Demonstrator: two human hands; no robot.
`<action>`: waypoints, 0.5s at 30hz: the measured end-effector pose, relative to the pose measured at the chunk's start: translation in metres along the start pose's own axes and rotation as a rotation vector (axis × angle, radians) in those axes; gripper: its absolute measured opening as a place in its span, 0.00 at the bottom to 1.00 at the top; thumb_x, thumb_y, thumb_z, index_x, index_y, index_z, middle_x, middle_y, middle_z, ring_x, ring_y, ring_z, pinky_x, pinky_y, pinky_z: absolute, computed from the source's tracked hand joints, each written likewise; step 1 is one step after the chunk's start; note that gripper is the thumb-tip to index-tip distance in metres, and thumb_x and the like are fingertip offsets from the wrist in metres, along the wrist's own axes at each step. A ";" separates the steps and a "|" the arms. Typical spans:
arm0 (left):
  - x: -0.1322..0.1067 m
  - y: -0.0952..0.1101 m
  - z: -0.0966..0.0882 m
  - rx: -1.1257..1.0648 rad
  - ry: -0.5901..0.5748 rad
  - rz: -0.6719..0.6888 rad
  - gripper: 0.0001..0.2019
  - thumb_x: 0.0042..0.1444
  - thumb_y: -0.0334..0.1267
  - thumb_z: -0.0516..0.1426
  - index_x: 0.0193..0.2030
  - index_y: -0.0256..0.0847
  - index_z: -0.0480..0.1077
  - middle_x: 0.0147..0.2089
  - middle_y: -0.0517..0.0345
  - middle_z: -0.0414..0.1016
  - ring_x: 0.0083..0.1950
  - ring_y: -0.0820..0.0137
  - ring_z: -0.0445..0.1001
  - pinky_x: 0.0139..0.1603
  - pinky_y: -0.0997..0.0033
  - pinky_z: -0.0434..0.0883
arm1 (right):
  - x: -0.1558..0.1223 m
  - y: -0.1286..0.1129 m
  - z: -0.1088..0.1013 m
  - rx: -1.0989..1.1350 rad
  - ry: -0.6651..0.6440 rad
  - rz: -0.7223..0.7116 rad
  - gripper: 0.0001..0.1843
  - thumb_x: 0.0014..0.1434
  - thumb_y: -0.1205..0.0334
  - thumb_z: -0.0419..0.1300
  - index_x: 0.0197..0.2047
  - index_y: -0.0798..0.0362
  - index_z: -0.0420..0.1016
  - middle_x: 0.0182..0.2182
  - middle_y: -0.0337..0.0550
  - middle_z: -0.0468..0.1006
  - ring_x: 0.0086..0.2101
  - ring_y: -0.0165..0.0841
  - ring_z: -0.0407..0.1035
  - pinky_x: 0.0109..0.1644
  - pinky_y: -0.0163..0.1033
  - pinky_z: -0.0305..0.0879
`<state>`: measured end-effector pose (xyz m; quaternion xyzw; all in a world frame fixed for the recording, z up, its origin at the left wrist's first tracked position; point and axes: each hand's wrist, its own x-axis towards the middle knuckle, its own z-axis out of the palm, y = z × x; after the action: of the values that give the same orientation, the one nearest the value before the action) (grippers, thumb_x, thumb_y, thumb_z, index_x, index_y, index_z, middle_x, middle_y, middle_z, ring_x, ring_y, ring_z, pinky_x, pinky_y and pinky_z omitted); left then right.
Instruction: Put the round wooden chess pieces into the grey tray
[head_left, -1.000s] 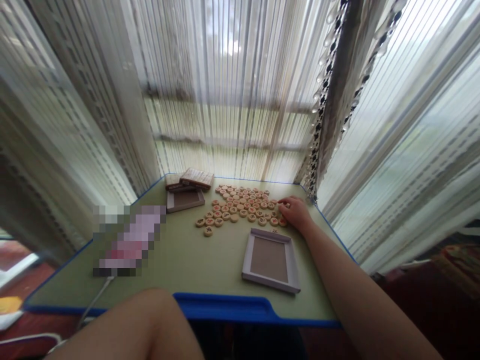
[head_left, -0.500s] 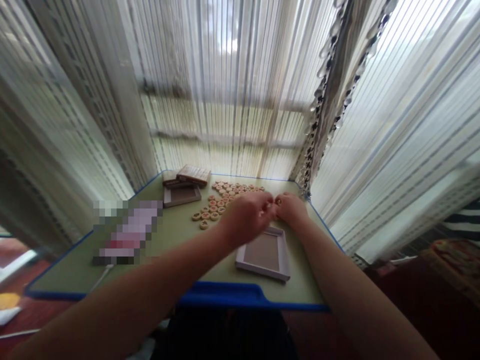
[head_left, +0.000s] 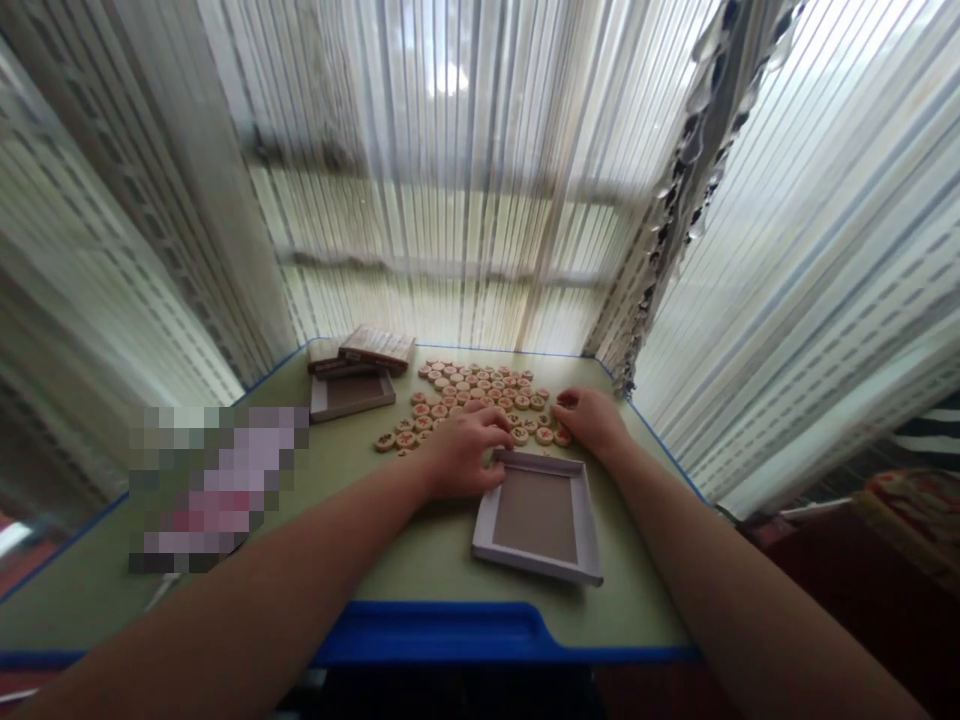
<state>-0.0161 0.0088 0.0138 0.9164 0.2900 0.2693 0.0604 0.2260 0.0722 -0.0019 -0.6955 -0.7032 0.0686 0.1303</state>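
- Head view: both hands are over the counter point(head_left: 420, 560), at the near and right side of a loose spread of round game pieces point(head_left: 480, 385).
- The step in hand, as I judge it, is the handling of single pieces at the border of this group.
- The left hand point(head_left: 466, 450) is half open, its thumb apart from the curved fingers, beside the far left corner of a shallow open box point(head_left: 536, 520). I see nothing held in it; whether it touches the box, I cannot tell.
- The right hand point(head_left: 589, 418) is bent inward at the right end of the pieces, with its fingers close together. Whether a piece is between them, I cannot tell.
- A next grip would probably call for fingertips around the rim of one disc, without pushing its close neighbours.
- The pieces seem to be of pale wood, flat and thick, with red or dark characters on many faces.
- The box looks like cardboard: pale low walls, brown rectangular bottom.
- At the far left, a second open box point(head_left: 352, 392) lies near a box with printed cover point(head_left: 379, 347).
- Behind hangs a thin, striped curtain point(head_left: 450, 220).
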 end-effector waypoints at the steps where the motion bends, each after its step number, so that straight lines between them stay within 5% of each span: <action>1: 0.000 -0.003 0.001 -0.002 0.014 -0.005 0.11 0.45 0.29 0.60 0.37 0.41 0.72 0.43 0.59 0.67 0.48 0.65 0.62 0.52 0.65 0.61 | 0.000 0.000 0.001 0.016 0.021 -0.017 0.26 0.62 0.48 0.48 0.48 0.67 0.65 0.41 0.49 0.63 0.46 0.19 0.57 0.58 0.32 0.59; 7: 0.000 -0.018 0.004 0.001 0.135 -0.150 0.07 0.46 0.25 0.57 0.32 0.37 0.71 0.36 0.60 0.68 0.42 0.67 0.64 0.49 0.66 0.62 | -0.013 -0.015 0.000 0.098 0.132 -0.298 0.25 0.59 0.51 0.52 0.48 0.66 0.66 0.42 0.49 0.62 0.47 0.20 0.56 0.60 0.35 0.57; 11: 0.002 -0.017 0.002 -0.008 0.095 -0.188 0.05 0.49 0.25 0.56 0.30 0.37 0.71 0.33 0.61 0.68 0.39 0.69 0.65 0.44 0.69 0.62 | -0.028 -0.028 0.000 0.133 0.109 -0.540 0.25 0.58 0.48 0.53 0.45 0.65 0.68 0.42 0.48 0.63 0.47 0.20 0.56 0.60 0.34 0.56; 15: 0.002 -0.016 0.002 -0.031 0.056 -0.239 0.05 0.50 0.27 0.55 0.30 0.38 0.71 0.33 0.62 0.67 0.37 0.71 0.65 0.40 0.71 0.62 | -0.027 -0.026 0.001 0.179 0.147 -0.574 0.24 0.59 0.49 0.52 0.44 0.65 0.69 0.41 0.48 0.64 0.44 0.18 0.57 0.57 0.31 0.58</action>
<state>-0.0216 0.0235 0.0089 0.8663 0.3946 0.2900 0.0984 0.2011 0.0451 0.0019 -0.4572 -0.8509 0.0399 0.2556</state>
